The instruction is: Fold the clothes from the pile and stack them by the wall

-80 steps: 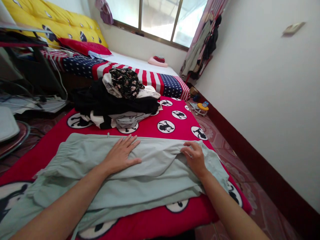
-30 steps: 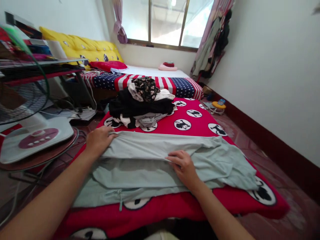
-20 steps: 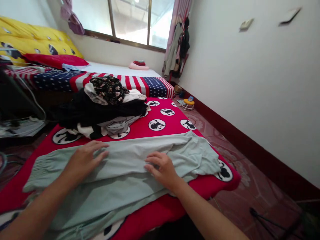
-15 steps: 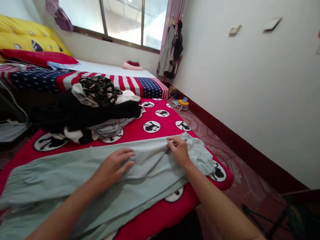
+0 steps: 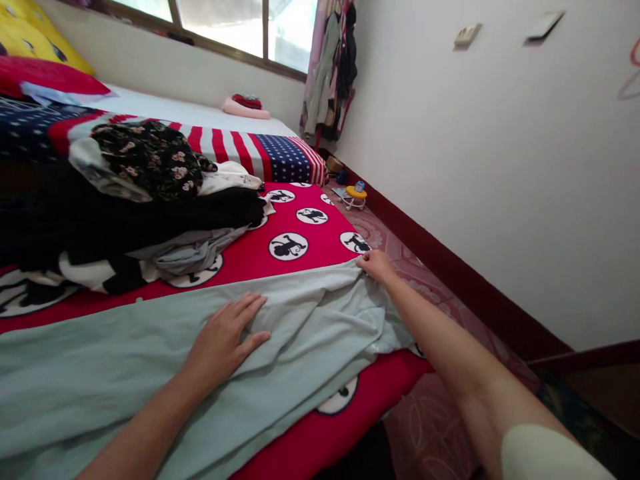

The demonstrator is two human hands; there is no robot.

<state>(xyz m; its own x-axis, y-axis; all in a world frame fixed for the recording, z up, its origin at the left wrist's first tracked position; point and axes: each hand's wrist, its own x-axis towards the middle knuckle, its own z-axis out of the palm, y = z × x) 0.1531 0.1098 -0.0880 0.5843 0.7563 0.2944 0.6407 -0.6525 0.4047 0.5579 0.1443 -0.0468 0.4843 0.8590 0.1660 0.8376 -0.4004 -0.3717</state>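
A long, trouser-like pale green garment [image 5: 310, 333] lies spread across the red blanket [image 5: 320, 257], with wrinkles towards its right end. Resting flat on the cloth near the middle is my left hand [image 5: 227, 333], fingers stretched out and thumb apart. My right hand [image 5: 377, 265] pinches the garment's far edge at the right end, beside the blanket's side edge. The garment's left end runs out of view.
A heap of clothes, with a black floral piece [image 5: 155, 160] on top, lies at the left. Behind it stands a bed with a flag-patterned cover [image 5: 225, 143]. A yellow stool [image 5: 356, 193] is on the floor by the white wall [image 5: 475, 167].
My right hand has moved right and away along the garment's far edge, drawing the cloth straighter there. My left hand has flattened on the cloth. The view has shifted right.
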